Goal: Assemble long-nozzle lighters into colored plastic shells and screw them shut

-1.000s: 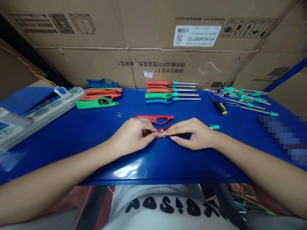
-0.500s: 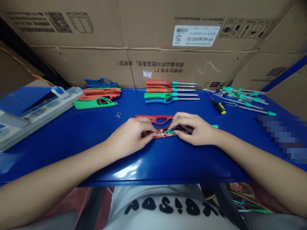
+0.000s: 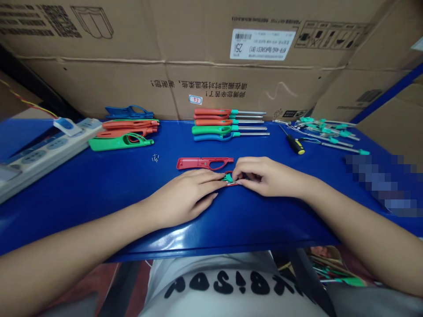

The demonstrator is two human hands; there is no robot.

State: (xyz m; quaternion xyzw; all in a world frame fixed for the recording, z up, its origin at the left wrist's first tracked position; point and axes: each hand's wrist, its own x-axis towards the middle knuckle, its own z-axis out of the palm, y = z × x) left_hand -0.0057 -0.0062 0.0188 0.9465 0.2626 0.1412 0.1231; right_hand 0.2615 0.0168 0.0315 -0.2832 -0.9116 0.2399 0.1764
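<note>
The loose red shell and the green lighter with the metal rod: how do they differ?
The green lighter ends in a metal rod; the red shell has none. The red shell lies nearer the front; the green lighter lies farther back, in a row. Both lie on the blue table.

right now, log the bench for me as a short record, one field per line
left hand: over red casing half, thumb apart
right hand: beside green piece in that half
just beyond: second red casing half
back left: coloured casings
back middle: long-nosed lighters
back right: screwdriver, green-and-metal parts
far left: power strip
</note>
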